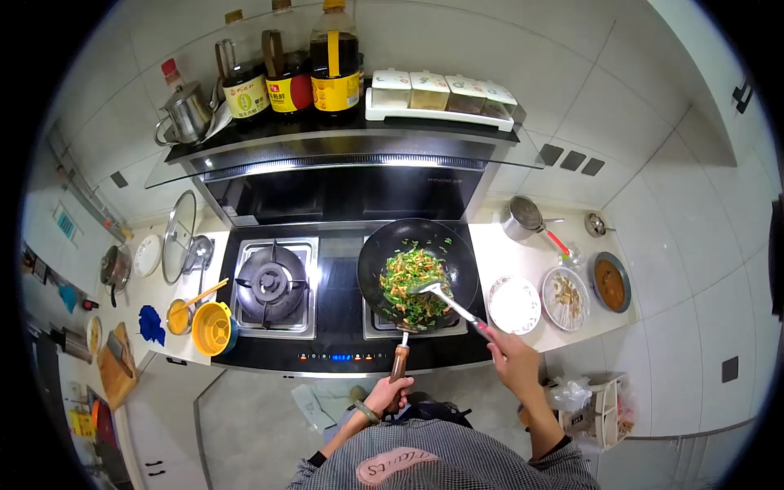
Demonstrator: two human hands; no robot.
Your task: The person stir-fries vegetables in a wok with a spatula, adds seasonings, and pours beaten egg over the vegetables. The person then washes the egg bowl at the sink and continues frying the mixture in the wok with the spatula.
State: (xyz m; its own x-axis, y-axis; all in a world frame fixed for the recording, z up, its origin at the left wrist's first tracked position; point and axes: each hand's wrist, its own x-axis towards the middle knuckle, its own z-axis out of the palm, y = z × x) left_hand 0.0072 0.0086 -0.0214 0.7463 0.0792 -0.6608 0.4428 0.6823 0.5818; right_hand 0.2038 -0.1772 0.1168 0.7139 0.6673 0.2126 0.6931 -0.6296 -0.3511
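Note:
A black wok [377, 260] sits over the right burner of the stove. Chopped green and orange food [412, 278] fills its middle. My left hand [387, 395] is closed around the wok's wooden handle [399, 363], below the stove's front edge. In my right hand [514, 359] is a spatula [459, 307] with a pinkish-red grip, held from the right side. The spatula's metal head rests among the food; its lower edge is hidden there.
Left of the wok are a bare burner [271, 282], a yellow colander [214, 328] and a bowl with chopsticks [179, 317]. To the right stand a white plate [514, 305], a plastic-covered dish [565, 299], a dark bowl [612, 282] and a saucepan [521, 217]. Sauce bottles [334, 69] line the shelf above.

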